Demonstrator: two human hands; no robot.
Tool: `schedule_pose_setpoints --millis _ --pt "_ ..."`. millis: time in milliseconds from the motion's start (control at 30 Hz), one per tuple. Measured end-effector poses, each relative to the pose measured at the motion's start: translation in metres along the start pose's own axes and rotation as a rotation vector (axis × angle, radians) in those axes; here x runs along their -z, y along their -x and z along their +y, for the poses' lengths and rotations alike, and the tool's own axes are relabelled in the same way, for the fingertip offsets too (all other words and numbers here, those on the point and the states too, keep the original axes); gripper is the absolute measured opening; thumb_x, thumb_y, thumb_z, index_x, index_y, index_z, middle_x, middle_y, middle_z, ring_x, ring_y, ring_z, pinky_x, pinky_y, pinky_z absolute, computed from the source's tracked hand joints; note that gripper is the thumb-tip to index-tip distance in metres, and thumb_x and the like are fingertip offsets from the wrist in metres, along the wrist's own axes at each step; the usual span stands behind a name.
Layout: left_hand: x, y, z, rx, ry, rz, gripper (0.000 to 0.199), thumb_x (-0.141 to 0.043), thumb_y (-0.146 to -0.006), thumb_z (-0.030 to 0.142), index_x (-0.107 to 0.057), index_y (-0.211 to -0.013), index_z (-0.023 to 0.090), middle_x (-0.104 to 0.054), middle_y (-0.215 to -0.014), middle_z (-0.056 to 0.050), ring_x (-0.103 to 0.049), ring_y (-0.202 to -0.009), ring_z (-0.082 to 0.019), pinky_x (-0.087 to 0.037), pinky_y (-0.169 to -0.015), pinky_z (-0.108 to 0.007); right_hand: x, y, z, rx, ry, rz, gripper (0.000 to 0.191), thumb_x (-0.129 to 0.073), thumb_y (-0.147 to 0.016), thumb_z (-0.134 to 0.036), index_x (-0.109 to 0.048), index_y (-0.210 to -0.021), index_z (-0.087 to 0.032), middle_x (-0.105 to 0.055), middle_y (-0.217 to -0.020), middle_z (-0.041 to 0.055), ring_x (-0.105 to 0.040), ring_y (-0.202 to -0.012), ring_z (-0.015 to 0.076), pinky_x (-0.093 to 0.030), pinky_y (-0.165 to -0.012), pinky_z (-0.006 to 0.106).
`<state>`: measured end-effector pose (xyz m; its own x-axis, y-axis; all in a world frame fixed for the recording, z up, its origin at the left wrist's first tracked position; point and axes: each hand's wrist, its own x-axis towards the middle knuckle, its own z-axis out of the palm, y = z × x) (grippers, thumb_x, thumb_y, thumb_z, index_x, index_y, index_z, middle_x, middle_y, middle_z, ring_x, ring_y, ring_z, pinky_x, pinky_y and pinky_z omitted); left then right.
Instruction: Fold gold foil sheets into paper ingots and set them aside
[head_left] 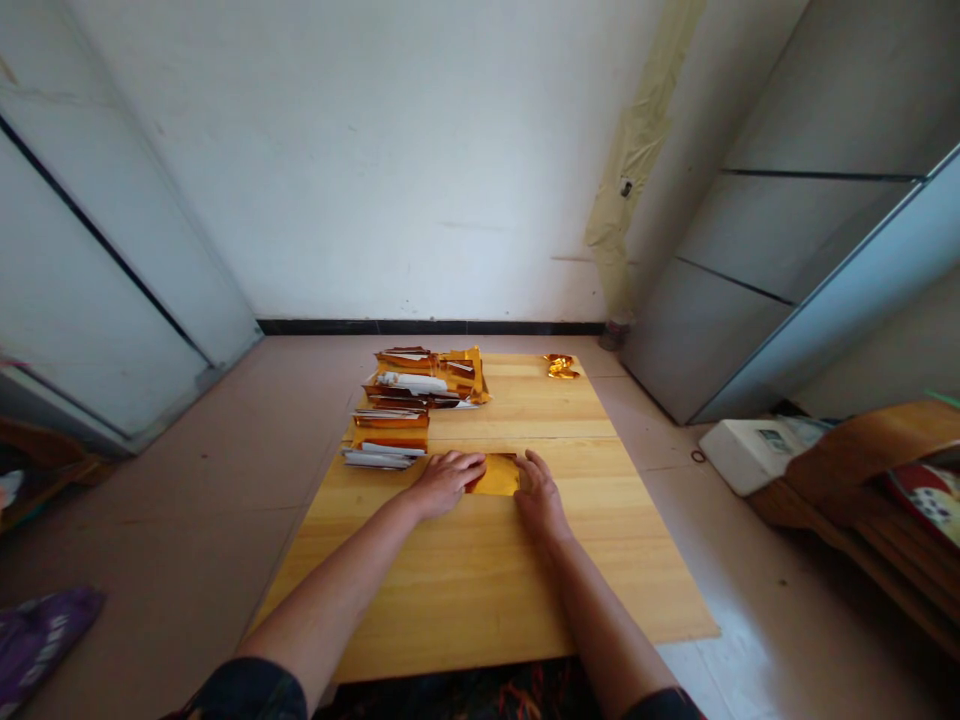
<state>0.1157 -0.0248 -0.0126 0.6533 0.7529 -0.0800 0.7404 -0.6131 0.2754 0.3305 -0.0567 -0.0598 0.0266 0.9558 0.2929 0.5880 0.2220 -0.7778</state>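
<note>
A small rectangular sheet of gold foil paper (495, 475) lies flat on the wooden table (480, 580), between my hands. My left hand (446, 482) rests over the sheet's left part, palm down, its fingers stretched out close together and covering that end. At the right edge, my right hand (544, 500) touches the sheet with thumb and fingers apart and slightly bent. Beyond my left hand stands a row of folded gold and white paper pieces (390, 435). A larger bundle of gold foil paper (431, 380) sits behind it.
Crumpled gold foil (560, 367) lies at the table's far right corner. A white wall (420, 180) rises behind the table. Grey cabinets (750, 270) and a wooden seat (862, 470) with a white box (750, 452) stand right. A purple bag (49, 635) is on the floor left.
</note>
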Motion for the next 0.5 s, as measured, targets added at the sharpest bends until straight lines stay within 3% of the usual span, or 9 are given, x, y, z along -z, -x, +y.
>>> schedule_pose_setpoints --millis 167,333,500 --pt "-0.001 -0.001 -0.002 -0.015 0.042 0.071 0.055 -0.041 -0.08 0.005 -0.051 -0.125 0.036 -0.046 -0.138 0.001 -0.045 -0.117 -0.023 -0.037 -0.093 -0.041 -0.001 -0.004 0.008 0.061 0.007 0.039 0.057 -0.042 -0.062 0.0 -0.059 -0.114 -0.016 -0.055 -0.123 0.0105 -0.049 -0.118 0.0197 -0.037 -0.105 0.037" --pt "-0.007 -0.004 0.0 0.02 0.121 0.175 0.046 -0.045 -0.08 0.01 -0.059 -0.116 0.036 -0.054 -0.13 0.001 -0.048 -0.112 -0.022 -0.038 -0.093 -0.04 -0.003 -0.017 0.004 -0.029 0.087 0.041 0.054 -0.056 -0.061 -0.011 -0.057 -0.115 -0.013 -0.051 -0.126 0.0132 -0.047 -0.118 0.0252 -0.038 -0.102 0.04" --pt "-0.015 -0.004 0.01 0.044 0.096 0.272 0.041 -0.051 -0.078 0.013 -0.061 -0.114 0.03 -0.055 -0.128 -0.002 -0.048 -0.111 -0.023 -0.037 -0.096 -0.042 -0.002 -0.028 -0.013 -0.071 0.211 0.026 0.034 -0.058 -0.061 -0.01 -0.064 -0.093 -0.018 -0.054 -0.117 0.0104 -0.052 -0.108 0.0234 -0.043 -0.094 0.034"
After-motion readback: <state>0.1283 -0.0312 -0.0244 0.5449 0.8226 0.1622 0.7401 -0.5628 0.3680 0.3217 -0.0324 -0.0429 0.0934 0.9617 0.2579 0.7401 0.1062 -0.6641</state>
